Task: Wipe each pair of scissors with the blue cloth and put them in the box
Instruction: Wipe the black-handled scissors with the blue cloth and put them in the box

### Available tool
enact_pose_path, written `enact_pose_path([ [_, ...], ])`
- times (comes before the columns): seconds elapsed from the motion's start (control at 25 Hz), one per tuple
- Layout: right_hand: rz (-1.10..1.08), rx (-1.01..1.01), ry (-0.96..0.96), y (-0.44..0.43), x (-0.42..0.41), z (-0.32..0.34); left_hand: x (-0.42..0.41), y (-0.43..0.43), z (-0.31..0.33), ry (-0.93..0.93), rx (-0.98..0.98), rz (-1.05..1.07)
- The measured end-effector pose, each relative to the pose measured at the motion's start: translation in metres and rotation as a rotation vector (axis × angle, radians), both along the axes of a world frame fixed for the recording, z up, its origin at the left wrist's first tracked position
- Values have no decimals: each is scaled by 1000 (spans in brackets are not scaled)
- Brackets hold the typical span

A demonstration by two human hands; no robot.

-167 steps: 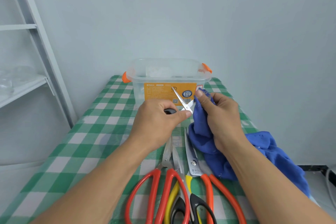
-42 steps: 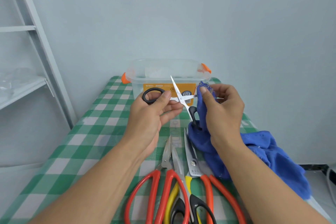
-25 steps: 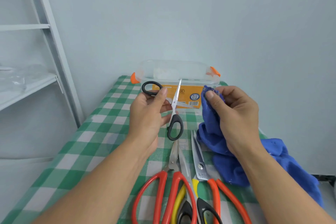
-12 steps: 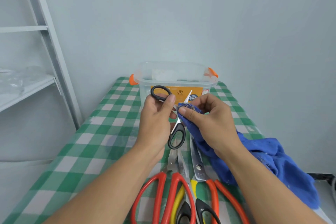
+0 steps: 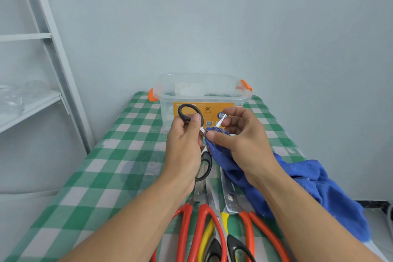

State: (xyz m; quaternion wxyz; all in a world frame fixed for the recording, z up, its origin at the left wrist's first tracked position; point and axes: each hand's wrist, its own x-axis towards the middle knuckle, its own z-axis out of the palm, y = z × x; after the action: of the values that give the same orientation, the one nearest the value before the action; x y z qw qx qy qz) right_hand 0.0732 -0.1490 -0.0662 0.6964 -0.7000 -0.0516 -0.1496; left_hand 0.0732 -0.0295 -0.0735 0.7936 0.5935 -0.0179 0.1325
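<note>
My left hand [image 5: 185,147] grips small black-handled scissors [image 5: 188,112] by one handle ring, with the blades spread apart. The other ring hangs below my hand. My right hand [image 5: 242,140] pinches a fold of the blue cloth [image 5: 314,185] around one blade, whose silver tip pokes out above the fingers. The rest of the cloth trails to the right across the table. The clear plastic box [image 5: 202,97] with orange clips stands just behind both hands.
Three larger scissors lie side by side at the near edge of the green checked table [image 5: 102,168]: red-handled [image 5: 191,225], yellow-and-black [image 5: 214,240] and orange-handled [image 5: 253,229]. A grey shelf frame [image 5: 51,53] stands on the left. A wall is close behind the box.
The scissors were spread open and turned so one ring hangs down. My right hand brought the cloth back onto a blade and now pinches it nearer the pivot.
</note>
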Motion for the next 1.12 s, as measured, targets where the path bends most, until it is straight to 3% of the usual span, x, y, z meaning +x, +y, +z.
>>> enact_pose_path([
  [0.28, -42, 11, 56, 4, -2, -1, 5, 4, 4, 29, 51, 75],
  [0.76, -219, 99, 5, -15, 0, 4, 1, 2, 4, 60, 38, 12],
  [0.88, -167, 129, -33, -19, -4, 6, 5, 9, 3, 70, 29, 49],
  [1.12, 7, -25, -75, -9, -8, 6, 6, 11, 4, 63, 52, 75],
])
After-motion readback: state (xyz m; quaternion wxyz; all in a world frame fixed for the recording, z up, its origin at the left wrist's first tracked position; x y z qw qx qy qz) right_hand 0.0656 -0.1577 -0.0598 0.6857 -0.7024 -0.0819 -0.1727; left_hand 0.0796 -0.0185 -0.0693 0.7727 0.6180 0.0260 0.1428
